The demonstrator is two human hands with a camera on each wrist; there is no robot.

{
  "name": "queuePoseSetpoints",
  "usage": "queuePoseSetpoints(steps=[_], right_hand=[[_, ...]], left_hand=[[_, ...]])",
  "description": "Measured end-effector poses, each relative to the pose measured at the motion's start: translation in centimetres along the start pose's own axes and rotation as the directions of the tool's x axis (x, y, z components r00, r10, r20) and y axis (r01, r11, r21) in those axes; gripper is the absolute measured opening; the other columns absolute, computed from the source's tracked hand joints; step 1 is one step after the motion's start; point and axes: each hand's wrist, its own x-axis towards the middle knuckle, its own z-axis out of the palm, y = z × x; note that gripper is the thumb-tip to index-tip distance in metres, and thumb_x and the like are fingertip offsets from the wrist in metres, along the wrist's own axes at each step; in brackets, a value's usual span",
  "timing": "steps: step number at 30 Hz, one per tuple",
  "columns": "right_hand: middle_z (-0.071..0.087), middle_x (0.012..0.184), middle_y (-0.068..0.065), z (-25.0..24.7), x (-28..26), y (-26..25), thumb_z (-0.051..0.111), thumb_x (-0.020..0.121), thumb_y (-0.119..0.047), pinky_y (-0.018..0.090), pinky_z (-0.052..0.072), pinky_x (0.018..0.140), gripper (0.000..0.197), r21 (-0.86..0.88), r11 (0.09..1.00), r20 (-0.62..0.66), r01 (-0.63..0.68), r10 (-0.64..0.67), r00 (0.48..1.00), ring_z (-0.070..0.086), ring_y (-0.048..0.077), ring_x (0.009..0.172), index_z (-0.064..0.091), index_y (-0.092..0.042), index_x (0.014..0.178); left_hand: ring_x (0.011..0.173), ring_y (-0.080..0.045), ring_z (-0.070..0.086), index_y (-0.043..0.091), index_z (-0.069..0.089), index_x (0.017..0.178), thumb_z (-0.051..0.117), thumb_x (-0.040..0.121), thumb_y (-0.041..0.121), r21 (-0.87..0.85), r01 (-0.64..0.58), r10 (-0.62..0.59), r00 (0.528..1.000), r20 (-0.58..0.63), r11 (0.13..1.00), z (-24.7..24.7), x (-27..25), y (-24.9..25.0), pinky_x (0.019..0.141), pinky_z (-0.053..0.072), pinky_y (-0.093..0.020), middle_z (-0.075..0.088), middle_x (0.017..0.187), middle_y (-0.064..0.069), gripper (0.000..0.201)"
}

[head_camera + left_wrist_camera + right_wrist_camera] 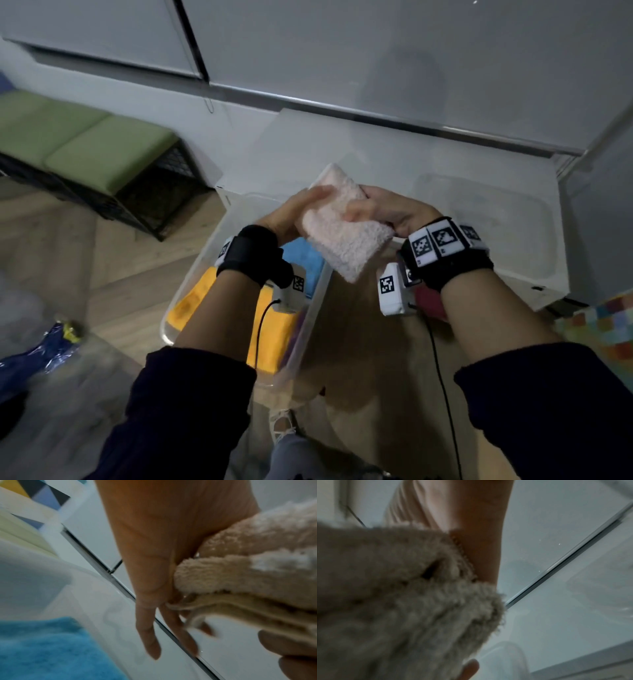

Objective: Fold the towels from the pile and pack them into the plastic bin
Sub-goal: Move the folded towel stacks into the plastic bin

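here the folded pink towel (342, 233) is held up just above the far end of the plastic bin (195, 270); the left hand (294, 214) and right hand (394, 212) each pinch one side, thumb on top, fingers beneath, probably to keep its layers from springing open before it joins the blue towel (305, 255) and orange towel (191, 301) lying inside the bin.

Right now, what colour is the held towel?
The towel is pale pink; clearest in the head view.
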Motion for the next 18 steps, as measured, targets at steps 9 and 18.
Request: queuePoseSetpoints(steps=[9, 18], right_hand=[[0.067, 0.107, 0.014, 4.6, 9.0, -0.7, 0.08, 0.064, -0.032, 0.043, 0.054, 0.088, 0.054, -0.313, 0.903, -0.246, -0.293, 0.221, 0.944, 0.066, 0.031, 0.096, 0.062, -0.009, 0.11], [0.047, 0.065, 0.005, 8.5, 13.3, 1.7, 0.046, 0.087, -0.007, 0.022, 0.031, 0.045, 0.012, -0.586, 0.616, -0.504, -0.527, 0.232, 0.832, 0.045, 0.015, 0.056, 0.048, -0.005, 0.076]], left_hand=[[0.073, -0.024, 0.059, 0.005, 0.054, 0.108, 0.061, 0.08, 0.025, -0.044, 0.15, -0.156, 0.936, -0.315, 0.988, -9.8, -1.6, -1.2, 0.064, 0.053, -0.028, 0.061, 0.09, -0.015, 0.035], [0.079, -0.03, 0.056, 0.009, 0.052, 0.083, 0.037, 0.095, 0.023, 0.148, 0.503, -0.43, 0.832, -0.35, 0.852, -12.1, 1.4, -5.6, 0.069, 0.049, -0.035, 0.056, 0.086, -0.015, 0.024]])
